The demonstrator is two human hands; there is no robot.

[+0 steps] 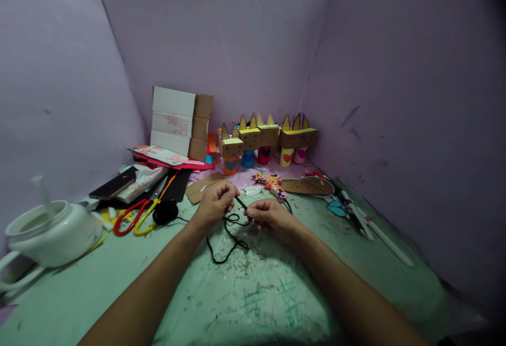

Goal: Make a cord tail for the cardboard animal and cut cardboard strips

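Observation:
Black yarn (222, 262) lies in loose loops on the table below my hands and runs left to a small black ball (165, 212). A short, thick-looking black stretch, seemingly the same yarn, spans the gap between my fingers. My left hand (215, 201) pinches its upper end, with the fingers closed. Lower and to the right, my right hand (271, 218) grips the other end between thumb and fingers. Whether the strands are doubled or wound there is too small to tell. Behind my left hand lies a flat cardboard piece (197, 189).
Cardboard animal figures (231, 148) with pointed ears stand at the back. Left are red and yellow-handled scissors (134, 218), a phone (113, 184) and a white teapot-like pot (55, 235). A patterned glue gun (272, 184) and pens (358, 217) lie right. Purple walls enclose three sides.

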